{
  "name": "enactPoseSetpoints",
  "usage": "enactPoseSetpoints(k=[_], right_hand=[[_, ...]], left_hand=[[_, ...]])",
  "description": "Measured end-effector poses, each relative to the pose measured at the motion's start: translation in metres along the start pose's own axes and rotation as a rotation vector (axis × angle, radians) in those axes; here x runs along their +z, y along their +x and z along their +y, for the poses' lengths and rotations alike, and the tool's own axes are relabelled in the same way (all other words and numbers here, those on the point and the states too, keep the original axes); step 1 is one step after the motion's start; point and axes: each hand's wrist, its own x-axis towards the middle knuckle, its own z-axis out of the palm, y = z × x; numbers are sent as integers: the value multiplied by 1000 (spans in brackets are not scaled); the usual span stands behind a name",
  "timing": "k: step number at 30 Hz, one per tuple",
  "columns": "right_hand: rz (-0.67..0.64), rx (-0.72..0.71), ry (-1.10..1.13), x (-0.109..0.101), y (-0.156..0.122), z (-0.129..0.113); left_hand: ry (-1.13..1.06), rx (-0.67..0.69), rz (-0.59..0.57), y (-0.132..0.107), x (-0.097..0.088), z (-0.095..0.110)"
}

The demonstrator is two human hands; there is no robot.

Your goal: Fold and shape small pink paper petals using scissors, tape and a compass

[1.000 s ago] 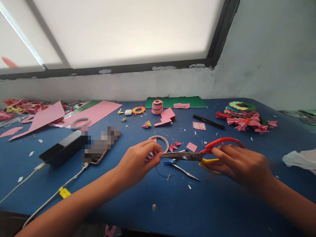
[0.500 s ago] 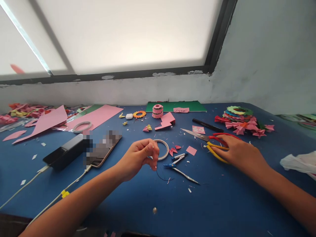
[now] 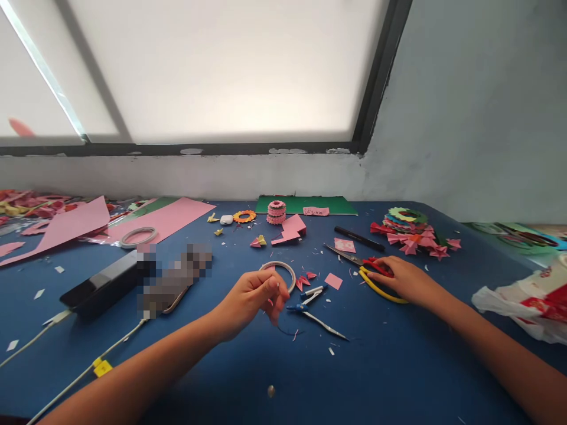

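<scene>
and here's the right hand (image 3: 401,280), fingers on the red loop of the scissors (image 3: 358,261); whether they're gripping or just resting, i can't tell. the scissors lie on the blue table (image 3: 199,383), blades angled away, the 2 loops turned towards that hand, presumably for an easy pick-up. over to the left hand (image 3: 254,298): hovering by the tape roll (image 3: 291,274), fingers curled in towards the thumb as if for something tiny, though i can't tell if anything's pinched there. the compass (image 3: 297,307) lies just beside, legs spread. any writing? a pink strip (image 3: 316,211) carries dark marks, the bag (image 3: 500,301) red print, neither readable. no brand to call!
</scene>
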Motion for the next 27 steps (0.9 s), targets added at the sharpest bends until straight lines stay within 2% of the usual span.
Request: enactPoseSetpoints(k=[6, 8, 10, 12, 14, 16, 18, 21, 27], right_hand=[[21, -48, -29, -8, 0, -6], [44, -83, -48, -14, -5, -20], [81, -153, -34, -24, -17, -48], [93, -307, 59, -34, -36, -84], [98, -676, 445, -44, -58, -122], [113, -816, 728, -52, -76, -151], [121, -834, 881, -57, -86, -167], [82, -797, 980, -58, -85, -172], [185, -793, 959, -57, -79, -170]], left_hand=[[61, -32, -9, 1, 3, -7], [89, -67, -56, -1, 11, -14], [122, -118, -146, -4, 21, -23], [159, -143, -220, -8, 30, -31], [189, -135, -261, -12, 35, -35], [215, -116, -281, -16, 36, -36], [232, -101, -293, -18, 35, -34], [228, -95, -299, -19, 33, -33], [210, -104, -271, -18, 33, -35]])
